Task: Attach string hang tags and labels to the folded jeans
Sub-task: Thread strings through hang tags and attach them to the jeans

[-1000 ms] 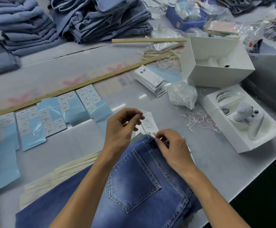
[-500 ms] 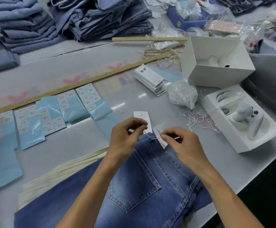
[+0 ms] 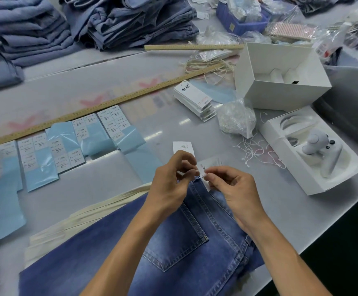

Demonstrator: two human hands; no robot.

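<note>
hands met at the waistband

the folded jeans (image 3: 173,242) lay nearest on the grey table (image 3: 280,210), back pocket up, over cream fabric strips (image 3: 84,216). at the waistband the left hand (image 3: 169,184) pinched something small, with a white hang tag (image 3: 183,147) just behind its fingers; the right hand (image 3: 233,189) pinched a second tag (image 3: 204,168) by its string. beyond lay blue label sheets (image 3: 67,144), a wooden ruler (image 3: 109,103), a tag stack (image 3: 195,99) and loose strings (image 3: 254,152). farthest sat piled jeans (image 3: 131,20).
</note>
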